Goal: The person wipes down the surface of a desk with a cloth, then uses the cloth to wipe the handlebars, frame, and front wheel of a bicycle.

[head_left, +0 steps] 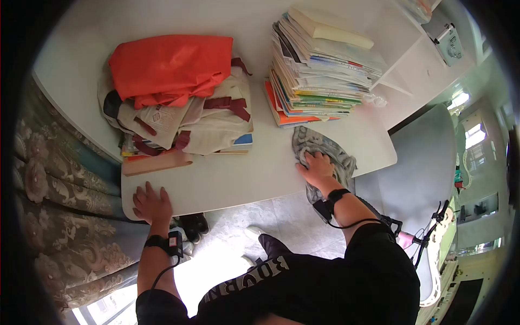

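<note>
My left hand (151, 205) rests on the front left corner of the white desk (233, 187), its fingers spread and nothing in it. Over toward the right, my right hand (318, 169) presses on a grey patterned cloth (314, 140) with its fingers bent into the fabric. The cloth lies partly on the desktop, and its lower part hangs over the front edge. Behind it stands a tall stack of books and papers (325, 76). Nearer my left hand, a red folded bag (170, 65) lies on a beige bag with maroon straps (216, 122).
Books (157, 162) show under the beige bag. White shelves (403, 57) rise at the back right. A patterned curtain (70, 195) hangs left of the desk. Dark shoes (194, 223) stand on the floor below. A grey panel (414, 151) and bicycle handlebars (433, 222) are to the right.
</note>
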Available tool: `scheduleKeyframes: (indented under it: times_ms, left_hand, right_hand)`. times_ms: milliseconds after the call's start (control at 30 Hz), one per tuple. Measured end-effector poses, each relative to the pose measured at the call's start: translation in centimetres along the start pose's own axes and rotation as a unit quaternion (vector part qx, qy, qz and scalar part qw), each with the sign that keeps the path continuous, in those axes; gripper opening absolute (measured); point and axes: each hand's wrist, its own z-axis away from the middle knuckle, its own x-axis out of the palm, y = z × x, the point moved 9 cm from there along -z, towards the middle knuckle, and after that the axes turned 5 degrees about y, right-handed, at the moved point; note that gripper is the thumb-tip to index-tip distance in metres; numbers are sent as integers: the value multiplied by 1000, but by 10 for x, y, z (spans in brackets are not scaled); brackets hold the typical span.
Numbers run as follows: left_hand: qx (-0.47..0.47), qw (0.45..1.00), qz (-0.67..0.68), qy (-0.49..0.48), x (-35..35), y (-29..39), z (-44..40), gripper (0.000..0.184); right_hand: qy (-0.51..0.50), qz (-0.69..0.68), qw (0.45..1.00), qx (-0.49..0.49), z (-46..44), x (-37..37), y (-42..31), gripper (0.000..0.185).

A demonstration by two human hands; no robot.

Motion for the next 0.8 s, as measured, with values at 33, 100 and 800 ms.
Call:
scheduleKeyframes:
  times_ms: [33, 100, 800]
  left_hand:
    - [-1, 1000, -2, 1, -1, 1, 0, 62]
    - [-6, 1000, -6, -2, -2, 2, 2, 62]
    - [11, 992, -81, 92, 2, -1, -1, 52]
  right_hand:
    - [6, -30, 999, -30, -4, 6, -5, 47]
    - [16, -48, 994, -99, -3, 12, -30, 45]
    - [72, -173, 887, -422, -31, 6, -36, 28]
